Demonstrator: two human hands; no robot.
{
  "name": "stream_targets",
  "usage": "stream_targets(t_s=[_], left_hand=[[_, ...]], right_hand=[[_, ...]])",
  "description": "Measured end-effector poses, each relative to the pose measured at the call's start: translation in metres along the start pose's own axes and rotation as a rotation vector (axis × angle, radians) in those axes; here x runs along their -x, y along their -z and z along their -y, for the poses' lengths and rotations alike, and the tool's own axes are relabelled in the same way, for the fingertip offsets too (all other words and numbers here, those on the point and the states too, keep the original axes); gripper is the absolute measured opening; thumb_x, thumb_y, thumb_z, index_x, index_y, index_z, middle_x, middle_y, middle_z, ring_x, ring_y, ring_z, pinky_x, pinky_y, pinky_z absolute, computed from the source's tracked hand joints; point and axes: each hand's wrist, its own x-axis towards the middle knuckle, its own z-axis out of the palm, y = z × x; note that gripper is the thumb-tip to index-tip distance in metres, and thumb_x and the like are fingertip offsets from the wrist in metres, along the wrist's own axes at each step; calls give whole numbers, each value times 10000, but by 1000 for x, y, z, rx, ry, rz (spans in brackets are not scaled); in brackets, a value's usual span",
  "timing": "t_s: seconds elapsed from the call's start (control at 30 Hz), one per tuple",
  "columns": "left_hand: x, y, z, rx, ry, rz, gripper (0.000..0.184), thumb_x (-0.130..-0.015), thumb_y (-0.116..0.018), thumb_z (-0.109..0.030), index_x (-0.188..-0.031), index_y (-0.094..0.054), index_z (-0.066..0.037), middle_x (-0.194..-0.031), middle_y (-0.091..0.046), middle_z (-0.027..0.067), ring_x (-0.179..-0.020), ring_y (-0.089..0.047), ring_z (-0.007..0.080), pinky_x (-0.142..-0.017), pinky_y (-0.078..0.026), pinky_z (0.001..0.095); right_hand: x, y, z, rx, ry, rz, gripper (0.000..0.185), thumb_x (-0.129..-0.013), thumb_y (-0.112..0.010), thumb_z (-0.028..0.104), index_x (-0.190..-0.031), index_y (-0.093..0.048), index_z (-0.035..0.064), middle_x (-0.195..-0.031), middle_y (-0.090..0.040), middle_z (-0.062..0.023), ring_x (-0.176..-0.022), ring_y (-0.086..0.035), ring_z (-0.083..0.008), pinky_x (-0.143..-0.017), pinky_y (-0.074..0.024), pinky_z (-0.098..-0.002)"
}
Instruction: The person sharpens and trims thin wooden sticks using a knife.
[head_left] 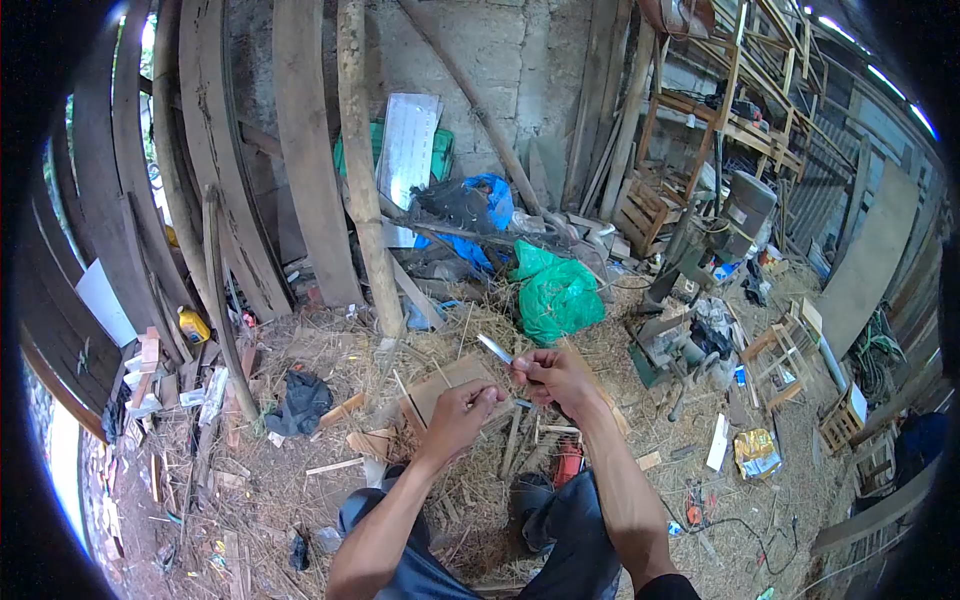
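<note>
My right hand is closed around a knife, its narrow pale blade pointing up and to the left. To its left, my left hand has its fingers curled together; whatever they may pinch is too small to make out. The two hands are a short distance apart, above my knees. Below and beyond them lies a flat wooden board on the straw-covered ground. A red tool or part lies under my right forearm, partly hidden.
A green plastic bag and blue sheeting lie ahead. Planks and a pole lean on the left. A black bag sits left; a yellow packet and a cable lie right. A machine stands behind.
</note>
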Motion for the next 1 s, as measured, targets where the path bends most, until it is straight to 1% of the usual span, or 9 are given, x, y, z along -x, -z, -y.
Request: stream_targets(t_s=[0.13, 0.2, 0.27, 0.33, 0.57, 0.63, 0.87, 0.93, 1.0], left_hand=[[-2, -3, -2, -132, -104, -51, 220, -917, -523, -183, -919, -647, -2, -722, -608, 34, -656, -522, 92, -619, -424, 263], [3, 0, -5, -143, -61, -35, 222, -918, -522, -184, -912, -650, -2, -738, -618, 42, -662, -529, 96, -622, -427, 269], [9, 7, 9, -157, -12, -23, 225, -919, -521, -185, -905, -652, -3, -753, -628, 50, -669, -536, 101, -626, -431, 275], [12, 22, 36, 66, 11, -15, 211, -932, -516, -192, -926, -643, -23, -741, -573, -1, -681, -506, 86, -619, -405, 241], [-6, 10, 20, 42, 17, -71, 205, -946, -500, -199, -937, -615, -29, -709, -521, -13, -668, -476, 65, -606, -389, 226], [-6, 4, 13, 53, 11, -68, 213, -947, -500, -208, -933, -617, -30, -702, -517, -14, -657, -465, 68, -605, -388, 226], [-6, -2, 16, -48, -6, -3, 242, -940, -504, -230, -941, -615, -15, -750, -575, 6, -678, -510, 88, -637, -420, 240], [-4, -4, 13, -179, -116, -82, 202, -928, -497, -181, -950, -620, -22, -724, -622, 83, -645, -583, 160, -627, -452, 300], [1, -8, 3, -202, -138, -104, 199, -928, -494, -180, -948, -617, -25, -734, -628, 98, -647, -591, 184, -625, -452, 312]], right_hand=[[-4, 8, -2, -10, 27, 8, 193, -894, -610, 207, -810, -598, 34, -645, -523, 32, -451, -357, -36, -419, -280, -215], [-10, 16, -11, 21, 56, -53, 183, -909, -578, 189, -826, -602, 27, -623, -513, 32, -451, -362, -35, -412, -278, -213], [-21, 62, -13, 13, 271, -508, 177, -916, -557, 174, -854, -609, 17, -604, -508, 29, -443, -369, -38, -401, -271, -204], [-10, 91, 5, -36, 337, -592, 187, -915, -564, 197, -909, -622, 19, -629, -521, 23, -448, -374, -44, -403, -272, -190], [7, -6, 2, -64, 158, -181, 262, -915, -573, 173, -1127, -572, 19, -728, -566, 5, -482, -367, -31, -422, -276, -190], [7, -18, 0, -95, 171, 107, 245, -910, -583, 165, -1104, -563, 16, -741, -568, 0, -484, -361, -34, -430, -275, -189], [-10, 5, -16, -71, 40, 74, 169, -912, -582, 172, -868, -596, 10, -695, -544, 18, -476, -361, -23, -422, -263, -199], [-8, 8, -11, -64, 67, -3, 173, -923, -561, 165, -843, -594, 16, -670, -527, 22, -473, -352, -28, -421, -255, -197], [-5, 11, 1, -100, 41, -36, 183, -929, -541, 151, -818, -591, 14, -634, -498, 26, -466, -340, -32, -416, -242, -201]])
